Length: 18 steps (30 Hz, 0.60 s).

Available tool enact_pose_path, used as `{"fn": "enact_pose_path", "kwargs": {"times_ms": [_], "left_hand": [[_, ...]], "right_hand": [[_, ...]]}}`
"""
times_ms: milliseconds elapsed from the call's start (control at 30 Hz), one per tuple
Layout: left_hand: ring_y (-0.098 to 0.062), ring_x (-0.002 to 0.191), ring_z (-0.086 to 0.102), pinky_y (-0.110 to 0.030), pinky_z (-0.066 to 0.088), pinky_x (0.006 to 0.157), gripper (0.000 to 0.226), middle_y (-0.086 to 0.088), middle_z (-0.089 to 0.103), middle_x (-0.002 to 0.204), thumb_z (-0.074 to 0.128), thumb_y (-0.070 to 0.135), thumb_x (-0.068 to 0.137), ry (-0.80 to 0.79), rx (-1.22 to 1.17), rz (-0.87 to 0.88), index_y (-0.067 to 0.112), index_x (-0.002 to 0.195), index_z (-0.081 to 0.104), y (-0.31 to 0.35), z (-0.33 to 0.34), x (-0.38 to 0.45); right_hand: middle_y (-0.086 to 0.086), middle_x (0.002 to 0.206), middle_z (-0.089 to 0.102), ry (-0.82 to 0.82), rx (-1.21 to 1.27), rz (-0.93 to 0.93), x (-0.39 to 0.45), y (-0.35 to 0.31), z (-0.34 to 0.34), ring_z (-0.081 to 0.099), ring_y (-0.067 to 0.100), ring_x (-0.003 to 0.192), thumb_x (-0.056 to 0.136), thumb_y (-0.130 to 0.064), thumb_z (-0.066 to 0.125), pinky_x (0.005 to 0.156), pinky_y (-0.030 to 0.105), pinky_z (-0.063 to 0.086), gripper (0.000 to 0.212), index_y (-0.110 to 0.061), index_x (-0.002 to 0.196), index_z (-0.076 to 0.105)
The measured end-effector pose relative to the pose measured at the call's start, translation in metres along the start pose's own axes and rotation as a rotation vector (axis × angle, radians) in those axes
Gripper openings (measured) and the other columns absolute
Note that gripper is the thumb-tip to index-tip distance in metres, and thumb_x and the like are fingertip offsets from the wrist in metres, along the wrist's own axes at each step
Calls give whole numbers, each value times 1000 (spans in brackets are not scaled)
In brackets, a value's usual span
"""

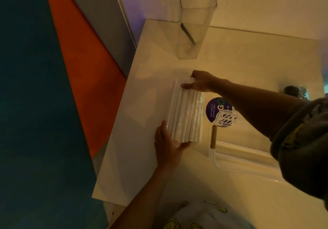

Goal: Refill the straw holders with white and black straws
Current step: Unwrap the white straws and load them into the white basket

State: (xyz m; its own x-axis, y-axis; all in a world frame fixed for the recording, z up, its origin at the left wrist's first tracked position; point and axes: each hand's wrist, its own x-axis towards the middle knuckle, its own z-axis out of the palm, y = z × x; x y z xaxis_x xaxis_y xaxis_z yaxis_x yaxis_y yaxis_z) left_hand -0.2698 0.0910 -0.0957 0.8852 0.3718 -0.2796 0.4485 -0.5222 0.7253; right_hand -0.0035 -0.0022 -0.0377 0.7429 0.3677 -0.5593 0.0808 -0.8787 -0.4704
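Holding smooth white straw bundle [185,111] w/ left hand [166,145] & right hand [200,83].

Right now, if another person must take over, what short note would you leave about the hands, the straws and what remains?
Left hand: holds the near end of the white straw bundle, fingers under it.
Right hand: pinches the far end, apparently the clear wrap.
The bundle is above the white counter, still together.
Clear square holder: upright at the back, only one black straw inside.
Done: no white straws are in that holder.
Left: open the bundle, fill the holder, then add black straws. A dark pack at the right edge is too blurred to identify.
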Motion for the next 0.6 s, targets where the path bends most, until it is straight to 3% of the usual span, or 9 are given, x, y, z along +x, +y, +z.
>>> {"fn": "enact_pose_path", "kwargs": {"times_ms": [133, 233, 367, 467, 600], "left_hand": [[-14, 133, 32, -38, 35, 106, 122, 3, 31, 148, 78, 70, 54, -104, -36, 21, 30, 149, 12, -21, -17, 6], [-11, 134, 34, -41, 36, 108, 119, 7, 35, 146, 85, 57, 51, -136, -87, 13, 31, 148, 22, -36, -31, 10], [-17, 127, 48, -49, 51, 97, 105, 5, 49, 136, 91, 42, 50, -134, -217, 6, 29, 141, 41, -54, -42, 16], [-13, 131, 44, -45, 47, 103, 101, 8, 44, 141, 89, 28, 60, -191, -316, -14, 35, 145, 35, -50, -59, 7], [-12, 127, 47, -36, 50, 98, 94, 6, 45, 140, 82, 9, 73, -244, -455, -71, 30, 149, 29, -59, -80, -13]], "right_hand": [[9, 125, 55, -203, 85, 97, -11, 1, -12, 59, 28, 104, 83, -49, 71, 68, 36, 56, 67, -16, 136, 46], [11, 120, 58, -304, 102, 127, -24, -2, -20, 64, 30, 100, 84, -48, 70, 75, 42, 60, 63, -13, 132, 49], [9, 123, 53, -225, 184, 106, -44, -14, -18, 59, 29, 101, 85, -39, 71, 73, 40, 57, 65, -13, 138, 43], [7, 132, 41, -224, 285, 90, -62, -24, -14, 49, 34, 115, 84, -32, 73, 82, 48, 56, 77, -28, 148, 30], [10, 141, 45, -330, 358, 103, -87, -30, -8, 48, 37, 123, 83, -33, 67, 95, 57, 50, 66, -33, 143, 41]]}}
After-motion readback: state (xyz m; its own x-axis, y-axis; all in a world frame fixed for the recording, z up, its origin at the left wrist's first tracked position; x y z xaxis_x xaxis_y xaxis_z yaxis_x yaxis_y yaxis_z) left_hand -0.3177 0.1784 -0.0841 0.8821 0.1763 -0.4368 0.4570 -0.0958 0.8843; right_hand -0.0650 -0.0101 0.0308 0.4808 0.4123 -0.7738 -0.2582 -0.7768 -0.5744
